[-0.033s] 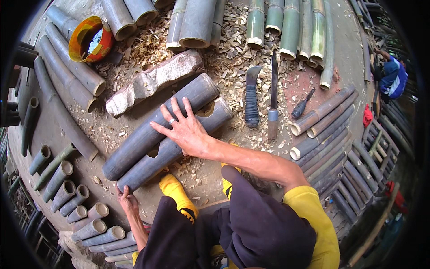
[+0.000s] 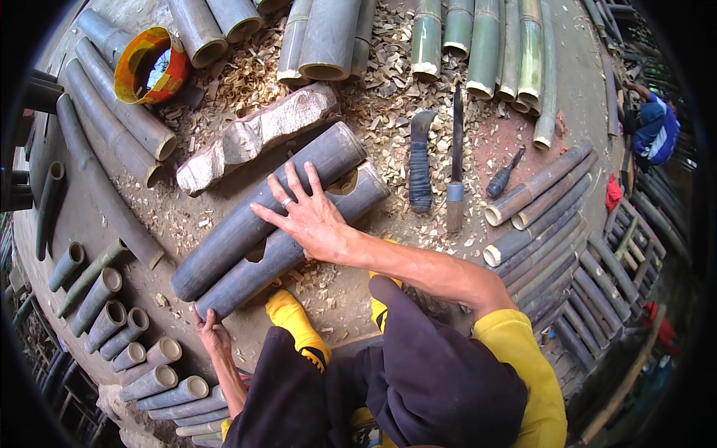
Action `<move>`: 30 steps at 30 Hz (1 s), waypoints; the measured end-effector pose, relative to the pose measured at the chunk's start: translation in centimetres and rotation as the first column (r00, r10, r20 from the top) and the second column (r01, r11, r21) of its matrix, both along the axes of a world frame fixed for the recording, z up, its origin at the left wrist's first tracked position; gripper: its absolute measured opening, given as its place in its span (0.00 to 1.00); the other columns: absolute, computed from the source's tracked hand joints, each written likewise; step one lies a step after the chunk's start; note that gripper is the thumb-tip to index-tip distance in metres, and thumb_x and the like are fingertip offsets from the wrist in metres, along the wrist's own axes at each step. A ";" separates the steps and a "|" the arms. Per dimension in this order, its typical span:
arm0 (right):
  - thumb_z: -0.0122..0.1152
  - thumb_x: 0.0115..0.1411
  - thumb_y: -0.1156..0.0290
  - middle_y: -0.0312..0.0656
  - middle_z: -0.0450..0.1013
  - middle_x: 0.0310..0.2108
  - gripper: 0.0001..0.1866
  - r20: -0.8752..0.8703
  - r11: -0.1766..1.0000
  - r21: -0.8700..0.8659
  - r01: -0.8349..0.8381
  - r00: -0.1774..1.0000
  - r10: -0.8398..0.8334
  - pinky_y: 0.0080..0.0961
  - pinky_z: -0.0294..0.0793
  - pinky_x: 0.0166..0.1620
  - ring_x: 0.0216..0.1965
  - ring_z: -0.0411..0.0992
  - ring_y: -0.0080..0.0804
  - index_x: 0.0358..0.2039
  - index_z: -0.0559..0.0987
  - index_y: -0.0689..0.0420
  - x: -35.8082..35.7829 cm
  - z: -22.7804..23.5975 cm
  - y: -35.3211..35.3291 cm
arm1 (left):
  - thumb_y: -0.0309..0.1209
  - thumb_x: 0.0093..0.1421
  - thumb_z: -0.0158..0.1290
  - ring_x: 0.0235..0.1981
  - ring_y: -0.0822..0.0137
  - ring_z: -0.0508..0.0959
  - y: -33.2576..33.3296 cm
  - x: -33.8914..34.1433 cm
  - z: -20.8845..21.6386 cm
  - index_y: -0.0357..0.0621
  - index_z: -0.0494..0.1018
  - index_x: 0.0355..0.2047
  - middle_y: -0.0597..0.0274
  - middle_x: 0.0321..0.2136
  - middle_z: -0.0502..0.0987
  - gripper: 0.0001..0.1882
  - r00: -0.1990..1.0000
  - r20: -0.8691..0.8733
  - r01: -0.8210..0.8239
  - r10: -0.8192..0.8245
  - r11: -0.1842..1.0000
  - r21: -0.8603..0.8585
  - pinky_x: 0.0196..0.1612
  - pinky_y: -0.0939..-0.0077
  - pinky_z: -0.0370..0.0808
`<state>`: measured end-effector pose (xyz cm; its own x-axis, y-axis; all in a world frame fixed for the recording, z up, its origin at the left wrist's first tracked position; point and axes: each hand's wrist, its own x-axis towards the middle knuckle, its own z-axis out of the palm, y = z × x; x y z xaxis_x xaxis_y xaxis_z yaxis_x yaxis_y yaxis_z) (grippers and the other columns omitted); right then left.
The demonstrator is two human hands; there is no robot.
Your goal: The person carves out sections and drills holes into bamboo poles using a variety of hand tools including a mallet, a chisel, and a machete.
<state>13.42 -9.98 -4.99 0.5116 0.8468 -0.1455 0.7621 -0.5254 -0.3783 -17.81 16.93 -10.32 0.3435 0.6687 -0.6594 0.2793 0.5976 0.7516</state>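
At ten o'clock, an orange and yellow ring (image 2: 131,66) sits near long grey bamboo lengths (image 2: 112,125). Nearer the middle, toward eleven, lies a rough wooden block (image 2: 258,138). Shavings (image 2: 390,56) scatter at twelve; green stalks (image 2: 487,52) lie at one. Around two rest a wrapped-handle knife (image 2: 420,168), a long-bladed tool (image 2: 455,192) and a small pointed tool (image 2: 500,181). Cut tubes (image 2: 107,328) cluster at eight.

Two touched bamboo tubes (image 2: 246,224), three handled tools (image 2: 456,160), one pale block (image 2: 258,140), one orange-yellow ring (image 2: 128,71)

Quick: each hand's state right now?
Left hand: fingertips at the end of the nearer notched dark grey bamboo tube; grip cannot be told.
Right hand: open, fingers spread over the farther dark grey bamboo tube.
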 end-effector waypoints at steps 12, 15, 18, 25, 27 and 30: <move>0.76 0.27 0.61 0.55 0.51 0.61 0.57 0.002 1.000 0.007 -0.003 1.000 0.003 0.64 0.42 0.61 0.63 0.44 0.62 0.62 0.59 0.41 0.0 -0.1 0.1 | 0.19 0.55 0.52 0.54 0.62 0.66 0.2 0.4 1.2 0.36 0.56 0.59 0.53 0.54 0.65 0.31 0.999 0.028 0.047 -0.046 0.997 -0.062 0.62 0.68 0.56; 0.78 0.26 0.59 0.56 0.52 0.61 0.60 -0.040 0.997 -0.065 -0.037 0.999 0.035 0.63 0.42 0.61 0.63 0.46 0.63 0.63 0.56 0.40 0.4 0.7 0.1 | 0.23 0.52 0.57 0.54 0.60 0.65 -0.7 3.2 3.8 0.36 0.56 0.59 0.52 0.55 0.63 0.35 0.955 -0.264 0.160 -0.138 0.985 0.065 0.60 0.67 0.56; 0.79 0.23 0.57 0.56 0.52 0.61 0.63 -0.002 0.994 -0.108 -0.023 1.000 0.023 0.63 0.41 0.61 0.63 0.45 0.62 0.64 0.54 0.39 0.5 0.5 -0.1 | 0.37 0.40 0.68 0.60 0.54 0.58 -3.6 8.4 7.1 0.35 0.55 0.59 0.50 0.58 0.58 0.49 0.612 -0.755 0.790 -0.234 0.206 0.577 0.62 0.63 0.53; 0.79 0.26 0.57 0.52 0.53 0.61 0.58 -0.043 0.999 -0.036 -0.018 0.999 0.017 0.57 0.45 0.62 0.63 0.47 0.57 0.61 0.59 0.38 0.4 1.3 -0.2 | 0.49 0.14 0.71 0.66 0.47 0.42 -6.0 15.2 5.1 0.46 0.42 0.65 0.51 0.64 0.45 0.76 0.145 -0.872 0.909 -0.467 -0.286 0.304 0.59 0.30 0.38; 0.78 0.29 0.57 0.51 0.58 0.58 0.53 -0.048 0.999 0.042 -0.009 0.999 0.011 0.52 0.46 0.63 0.62 0.51 0.52 0.60 0.63 0.40 1.1 0.7 -1.3 | 0.49 0.13 0.71 0.66 0.48 0.43 -6.3 15.2 4.5 0.47 0.43 0.65 0.52 0.64 0.46 0.75 0.163 -0.857 0.901 -0.490 -0.280 0.331 0.59 0.31 0.37; 0.65 0.49 0.69 0.51 0.72 0.42 0.22 -0.268 0.648 0.443 0.619 0.781 -0.564 0.34 0.70 0.49 0.43 0.71 0.42 0.45 0.74 0.62 2.2 0.8 -5.4 | 0.49 0.12 0.70 0.66 0.48 0.44 -5.6 14.2 5.0 0.48 0.44 0.64 0.53 0.63 0.47 0.76 0.197 -0.856 0.898 -0.478 -0.262 0.353 0.59 0.32 0.37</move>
